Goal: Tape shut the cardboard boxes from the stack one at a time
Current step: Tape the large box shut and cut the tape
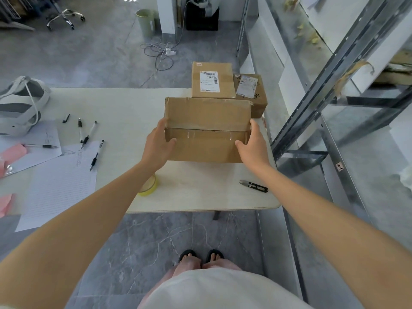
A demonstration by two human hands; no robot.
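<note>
A brown cardboard box (pixel 206 128) lies near the right end of the white table (pixel 124 103), with clear tape along its middle seam. My left hand (pixel 159 143) grips its left end, thumb on top. My right hand (pixel 250 142) grips its right end the same way. Behind it stand two more boxes: a taller one with a white shipping label (pixel 213 80) and a lower one to its right (pixel 250 92). A roll of yellowish clear tape (pixel 149 186) sits on the table under my left forearm, partly hidden. Small black snips (pixel 254 186) lie near the front right corner.
Several pens (pixel 89 134) and lined sheets (pixel 60 181) cover the table's left part, next to a white and grey headset (pixel 20 105). A metal shelf frame (pixel 330 85) stands close on the right. Cables and a power strip (pixel 165 52) lie on the floor beyond.
</note>
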